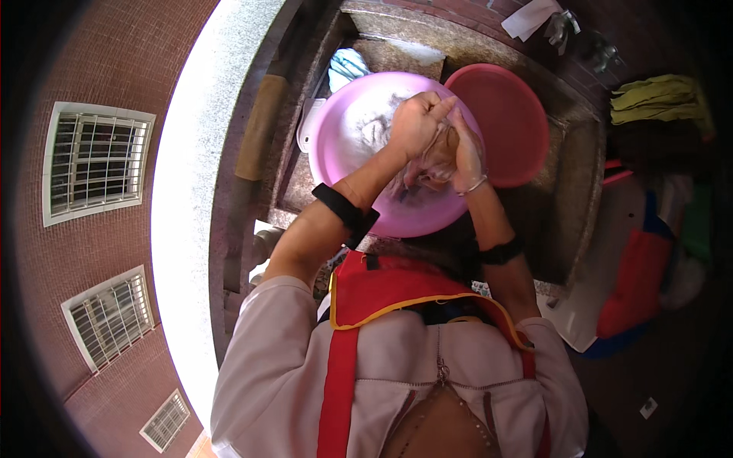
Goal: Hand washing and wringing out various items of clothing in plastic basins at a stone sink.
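Note:
A pink-purple plastic basin [343, 189] holds water with white suds and stands in front of me. Over it, my left hand [416, 123] is closed in a fist on a wet cloth [426, 163]. My right hand [469, 151] presses against the same cloth from the other side, with its thumb up near the left fist. Part of the cloth hangs down towards the suds, and the fingers and wet folds hide much of its shape.
The basin stands in a stone sink [572, 154] beside a red basin [504, 126]. A light blue striped cloth [347, 67] lies behind it. Metal taps [563, 28] project from the brick wall. Yellow-green gloves or cloth [655, 98] lie at the right, above a red item [635, 286].

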`<action>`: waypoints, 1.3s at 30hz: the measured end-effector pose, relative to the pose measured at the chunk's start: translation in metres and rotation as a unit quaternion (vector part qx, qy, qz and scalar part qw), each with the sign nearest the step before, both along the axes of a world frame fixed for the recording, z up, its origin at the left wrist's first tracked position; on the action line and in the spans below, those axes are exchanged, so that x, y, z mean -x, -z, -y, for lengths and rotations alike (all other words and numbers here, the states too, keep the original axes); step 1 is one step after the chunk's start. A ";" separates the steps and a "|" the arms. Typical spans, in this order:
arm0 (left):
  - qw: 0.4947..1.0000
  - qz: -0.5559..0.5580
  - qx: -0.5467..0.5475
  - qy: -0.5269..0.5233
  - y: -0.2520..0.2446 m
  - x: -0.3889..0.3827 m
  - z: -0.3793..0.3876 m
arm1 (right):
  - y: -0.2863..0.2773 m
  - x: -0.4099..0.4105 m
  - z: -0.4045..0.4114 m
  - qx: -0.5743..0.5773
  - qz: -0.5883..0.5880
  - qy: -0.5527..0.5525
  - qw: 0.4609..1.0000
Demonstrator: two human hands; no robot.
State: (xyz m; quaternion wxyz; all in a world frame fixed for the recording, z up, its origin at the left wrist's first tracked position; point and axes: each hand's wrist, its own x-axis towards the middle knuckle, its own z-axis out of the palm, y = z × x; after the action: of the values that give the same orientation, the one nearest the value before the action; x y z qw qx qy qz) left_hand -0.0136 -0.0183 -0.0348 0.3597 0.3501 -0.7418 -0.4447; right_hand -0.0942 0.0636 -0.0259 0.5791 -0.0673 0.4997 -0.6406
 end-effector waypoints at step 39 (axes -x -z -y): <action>0.886 -0.238 -0.386 0.098 -0.009 -0.018 -0.002 | 0.010 -0.001 0.002 0.066 0.104 0.002 0.992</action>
State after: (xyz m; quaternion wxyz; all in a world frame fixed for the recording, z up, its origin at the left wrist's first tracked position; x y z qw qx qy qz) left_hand 0.0046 -0.0167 -0.0259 0.3164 0.2702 -0.4339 -0.7992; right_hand -0.0932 0.0613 -0.0354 0.6210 -0.0375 0.3934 -0.6769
